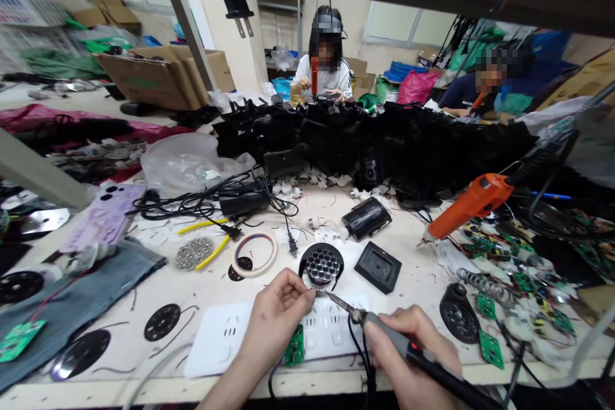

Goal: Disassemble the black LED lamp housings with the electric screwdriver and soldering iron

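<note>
My right hand (pixel 416 352) grips the grey and black handle of a soldering iron (pixel 391 336), its metal tip pointing left toward my other fingertips. Thumb and forefinger of my left hand (pixel 283 307) are pinched together close to that tip; what sits between them is too small to make out. Just under the left hand, a green circuit board (pixel 295 347) lies over the white power strip (pixel 331 336). Beyond the fingers rests a round black part with a honeycomb grille (pixel 323 264), and a black rectangular tray-like piece (pixel 378 267) is to its right.
An orange electric screwdriver (pixel 468 205) hangs at right above piled circuit boards (pixel 509 269). A tape roll (pixel 254 255), screws (pixel 193 253) and yellow-handled pliers (pixel 214 253) lie left of centre. Black housings (pixel 408 141) are heaped behind. Two people (pixel 327 70) work across the table.
</note>
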